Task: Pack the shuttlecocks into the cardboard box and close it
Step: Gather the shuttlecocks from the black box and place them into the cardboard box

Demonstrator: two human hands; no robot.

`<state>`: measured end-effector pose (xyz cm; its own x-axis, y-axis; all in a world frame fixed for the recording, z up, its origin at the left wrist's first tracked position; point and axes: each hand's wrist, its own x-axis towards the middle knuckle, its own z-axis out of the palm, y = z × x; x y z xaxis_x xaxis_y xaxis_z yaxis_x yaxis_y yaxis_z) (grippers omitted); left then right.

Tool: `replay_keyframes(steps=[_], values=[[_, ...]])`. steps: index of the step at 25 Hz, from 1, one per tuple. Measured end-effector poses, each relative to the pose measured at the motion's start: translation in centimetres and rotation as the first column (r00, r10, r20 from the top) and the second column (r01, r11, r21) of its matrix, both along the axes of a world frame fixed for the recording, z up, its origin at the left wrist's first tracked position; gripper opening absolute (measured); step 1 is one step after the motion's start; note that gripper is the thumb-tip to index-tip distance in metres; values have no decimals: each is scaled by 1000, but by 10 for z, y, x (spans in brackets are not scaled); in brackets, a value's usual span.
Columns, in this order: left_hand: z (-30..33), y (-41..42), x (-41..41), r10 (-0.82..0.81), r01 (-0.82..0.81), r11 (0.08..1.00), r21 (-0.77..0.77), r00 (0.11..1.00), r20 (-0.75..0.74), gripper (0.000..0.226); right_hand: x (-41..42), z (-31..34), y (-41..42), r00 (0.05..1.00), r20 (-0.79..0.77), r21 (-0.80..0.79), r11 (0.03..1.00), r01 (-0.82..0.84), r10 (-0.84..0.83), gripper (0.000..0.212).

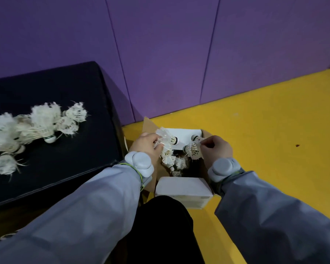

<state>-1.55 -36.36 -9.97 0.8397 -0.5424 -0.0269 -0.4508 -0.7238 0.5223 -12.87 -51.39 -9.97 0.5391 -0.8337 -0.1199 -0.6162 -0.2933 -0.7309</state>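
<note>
A heap of worn shuttlecocks (32, 126) lies on a dark mat (69, 153) at left. Beside it, over an open box (183, 187) on the yellow floor (265, 130), the left hand (147, 144) pinches the feathers of 1 shuttlecock (168, 139). The right hand (216, 149) pinches another (193, 149). More lie inside the box.

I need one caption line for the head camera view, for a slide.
Both hands, left hand and right hand, lower shuttlecocks into the open cardboard box; more wait on the dark bench.
</note>
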Motion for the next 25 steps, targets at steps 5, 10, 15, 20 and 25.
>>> replay_keyframes(steps=[5, 10, 15, 20, 25], values=[[-37, -27, 10, -32, 34, 999, 35, 998, -59, 36, 7, -46, -21, 997, -74, 110, 994, 26, -18, 13], [-63, -43, 22, -23, 22, 1000, -10, 996, -90, 38, 24, -74, -33, 989, -146, 170, 985, -12, 37, 25], [-79, -42, 29, -33, 33, 999, 4, 992, -118, 66, 31, -87, -29, 960, -219, 221, 967, -126, 175, 82], [-68, -32, 31, -17, 11, 999, -43, 990, -142, 76, 40, -66, -13, 957, -219, 189, 970, -150, 191, 91], [-27, -10, 28, -17, 3, 990, -140, 995, -100, 79, 43, -19, 8, 938, -219, 71, 963, -259, 268, 88]])
